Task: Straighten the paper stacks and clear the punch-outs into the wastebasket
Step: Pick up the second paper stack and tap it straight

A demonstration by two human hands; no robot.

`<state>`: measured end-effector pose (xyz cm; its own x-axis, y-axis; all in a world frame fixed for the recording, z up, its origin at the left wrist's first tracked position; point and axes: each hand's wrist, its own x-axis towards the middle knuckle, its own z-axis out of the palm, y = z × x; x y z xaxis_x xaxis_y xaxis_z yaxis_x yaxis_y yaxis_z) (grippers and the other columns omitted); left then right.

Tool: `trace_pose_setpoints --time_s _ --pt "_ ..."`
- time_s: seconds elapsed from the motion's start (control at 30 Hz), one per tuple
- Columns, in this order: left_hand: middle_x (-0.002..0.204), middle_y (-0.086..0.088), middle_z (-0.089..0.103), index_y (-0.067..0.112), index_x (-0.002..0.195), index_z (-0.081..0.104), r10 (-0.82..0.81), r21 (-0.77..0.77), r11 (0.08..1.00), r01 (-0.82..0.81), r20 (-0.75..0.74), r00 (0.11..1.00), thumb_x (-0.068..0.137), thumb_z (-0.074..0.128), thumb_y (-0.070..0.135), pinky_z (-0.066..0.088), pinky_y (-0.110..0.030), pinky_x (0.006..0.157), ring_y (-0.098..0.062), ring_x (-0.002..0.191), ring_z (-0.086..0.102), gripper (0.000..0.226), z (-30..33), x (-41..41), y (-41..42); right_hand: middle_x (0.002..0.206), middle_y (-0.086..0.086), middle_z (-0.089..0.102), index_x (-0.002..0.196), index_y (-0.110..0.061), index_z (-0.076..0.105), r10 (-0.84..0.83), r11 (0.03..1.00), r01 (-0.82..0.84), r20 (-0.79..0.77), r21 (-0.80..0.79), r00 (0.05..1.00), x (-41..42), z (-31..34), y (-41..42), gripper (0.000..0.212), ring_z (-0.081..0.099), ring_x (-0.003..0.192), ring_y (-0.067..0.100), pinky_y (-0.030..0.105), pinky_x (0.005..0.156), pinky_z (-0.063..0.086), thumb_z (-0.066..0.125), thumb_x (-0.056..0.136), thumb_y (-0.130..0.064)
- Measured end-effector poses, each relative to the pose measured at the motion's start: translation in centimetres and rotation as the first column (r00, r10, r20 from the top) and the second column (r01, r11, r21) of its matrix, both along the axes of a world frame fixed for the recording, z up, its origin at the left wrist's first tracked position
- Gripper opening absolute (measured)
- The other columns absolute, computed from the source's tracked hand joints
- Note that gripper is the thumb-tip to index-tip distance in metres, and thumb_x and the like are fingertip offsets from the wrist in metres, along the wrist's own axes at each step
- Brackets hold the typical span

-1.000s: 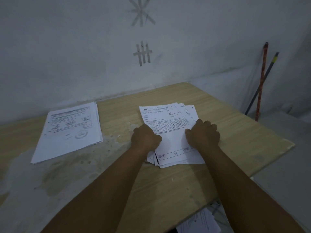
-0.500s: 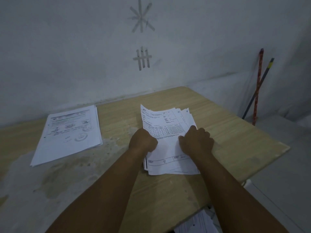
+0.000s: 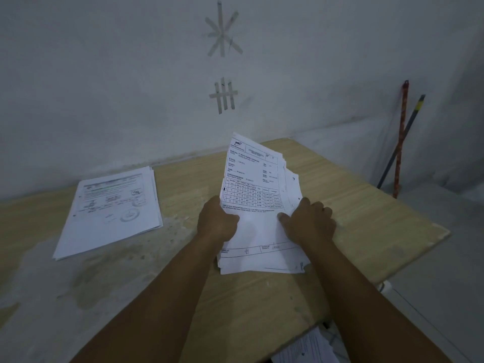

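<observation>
Both hands grip the right stack [image 3: 258,205] by its long sides. The left hand [image 3: 216,222] is curled shut around the left edge, thumb on the top sheet. The right hand [image 3: 310,222] clamps the right edge, its fingers [image 3: 318,206] bent over the sheets and its thumb pressed on the blank lower part of the top page. The stack is tilted, its far end raised off the worktop [image 3: 366,218] and its near end low by the worktop. Its sheets are uneven: corners fan out at the upper right, and edges stick out at the bottom. The top sheet is a printed form with a table and signature boxes. Both forearms reach forward, roughly parallel, wrists straight.

A second stack [image 3: 110,213] lies flat well to the left, its edges slightly stepped. Small pale specks [image 3: 180,218] dot the worktop between the stacks. More papers [image 3: 306,348] show below the worktop's near edge. Two sticks [image 3: 400,142] lean against the wall at the right.
</observation>
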<state>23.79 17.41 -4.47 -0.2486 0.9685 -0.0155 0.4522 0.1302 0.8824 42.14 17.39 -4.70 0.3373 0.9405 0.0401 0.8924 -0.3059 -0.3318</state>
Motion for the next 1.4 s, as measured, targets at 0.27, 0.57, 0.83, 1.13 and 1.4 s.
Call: trace_pose_setpoints --time_s 0.27,0.57,0.83,1.13,1.4 --pt "0.093 0.004 0.067 0.015 0.101 0.072 -0.006 -0.009 1.000 0.006 0.024 1.000 0.077 0.068 0.002 0.054 -0.035 0.084 -0.022 0.092 0.066 0.028 0.0 -0.6 -0.5 0.135 0.018 0.050 0.133 -0.007 0.043 0.016 1.000 -0.017 -0.068 -0.008 0.998 -0.2 0.3 0.3 0.074 0.045 0.125 0.035 0.041 0.097 0.041 0.057 0.086 -0.062" --pt "0.111 0.005 0.065 0.017 0.121 0.061 -0.040 0.090 0.996 0.021 0.215 0.976 0.084 0.070 0.004 0.049 -0.025 0.081 -0.014 0.098 0.062 0.040 0.7 -2.4 -1.1 0.123 0.011 0.061 0.123 -0.009 0.052 0.026 1.000 -0.028 -0.363 0.000 0.931 0.3 0.2 1.4 0.072 0.059 0.110 0.033 0.040 0.086 0.051 0.063 0.079 -0.064" --pt "0.114 0.008 0.067 0.023 0.123 0.062 -0.100 0.161 0.985 0.060 0.256 0.961 0.086 0.069 0.008 0.048 -0.022 0.081 -0.011 0.102 0.062 0.040 1.7 -5.9 -1.9 0.107 -0.002 0.072 0.104 -0.025 0.068 0.249 0.968 -0.100 -0.875 0.229 0.415 -0.2 1.3 1.4 0.023 0.069 0.097 0.020 0.042 0.086 0.057 0.077 0.083 -0.029" --pt "0.116 0.007 0.070 0.023 0.123 0.063 -0.067 0.230 0.973 -0.012 0.334 0.940 0.084 0.072 0.007 0.054 -0.031 0.087 -0.012 0.103 0.067 0.042 2.6 -10.4 -3.9 0.102 -0.004 0.076 0.102 -0.022 0.072 0.338 0.935 -0.165 -0.930 0.314 0.147 -4.0 3.0 1.0 0.019 0.073 0.089 0.011 0.029 0.077 0.056 0.070 0.088 -0.009" --pt "0.115 0.006 0.070 0.019 0.119 0.064 0.007 0.324 0.933 -0.159 0.424 0.906 0.084 0.070 0.002 0.054 -0.038 0.090 -0.016 0.104 0.067 0.040 4.6 -15.8 -7.1 0.107 0.001 0.076 0.107 -0.020 0.072 0.441 0.874 -0.236 -0.897 0.425 0.018 -10.5 5.3 -0.4 0.023 0.073 0.099 0.021 0.039 0.085 0.057 0.069 0.088 -0.007"
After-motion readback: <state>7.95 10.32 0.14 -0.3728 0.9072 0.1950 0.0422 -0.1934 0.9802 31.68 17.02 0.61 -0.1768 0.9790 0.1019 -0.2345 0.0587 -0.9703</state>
